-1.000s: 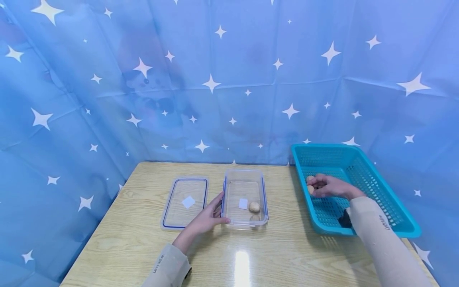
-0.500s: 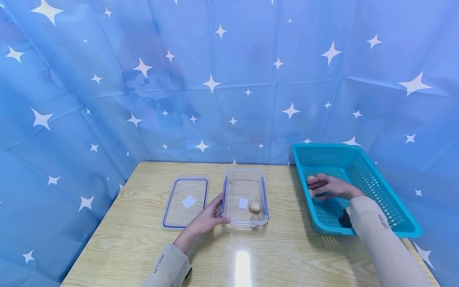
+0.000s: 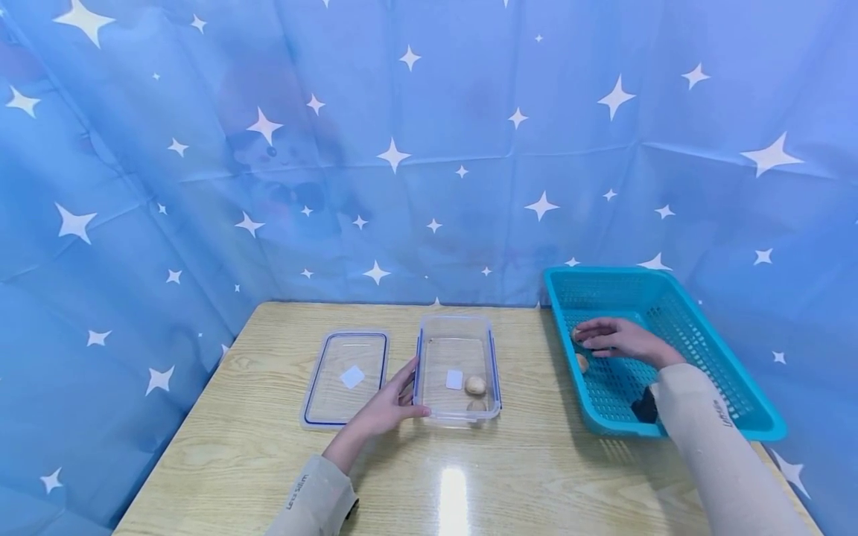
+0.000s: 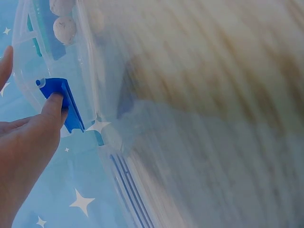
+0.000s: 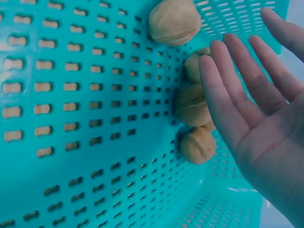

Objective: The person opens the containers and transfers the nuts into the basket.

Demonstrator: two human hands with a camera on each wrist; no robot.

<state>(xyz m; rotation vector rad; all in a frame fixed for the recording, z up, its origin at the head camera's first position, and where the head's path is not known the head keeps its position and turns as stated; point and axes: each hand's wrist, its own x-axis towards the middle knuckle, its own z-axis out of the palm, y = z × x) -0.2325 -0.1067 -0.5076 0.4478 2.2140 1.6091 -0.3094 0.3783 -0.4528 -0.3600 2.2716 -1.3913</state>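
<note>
In the head view, my left hand (image 3: 383,406) holds the near left corner of a clear plastic food container (image 3: 454,350). The left wrist view has its thumb on a blue side latch (image 4: 66,107) of that box. Two walnuts (image 3: 475,385) lie inside at the near right. My right hand (image 3: 620,340) is inside a turquoise basket (image 3: 559,298), over its left side. Its fingers are extended beside several walnuts (image 5: 197,145) in the right wrist view, with nothing visibly held. Another walnut (image 5: 175,21) sits a little apart from that cluster.
A clear lid with a blue seal (image 3: 345,380) lies flat on the wooden table (image 3: 402,491), left of the container. The basket stands at the table's right edge. A blue starry curtain (image 3: 429,149) hangs behind.
My right hand has moved slightly away within the basket, uncovering more of a walnut near the left wall. The left hand and the container stay in place.
</note>
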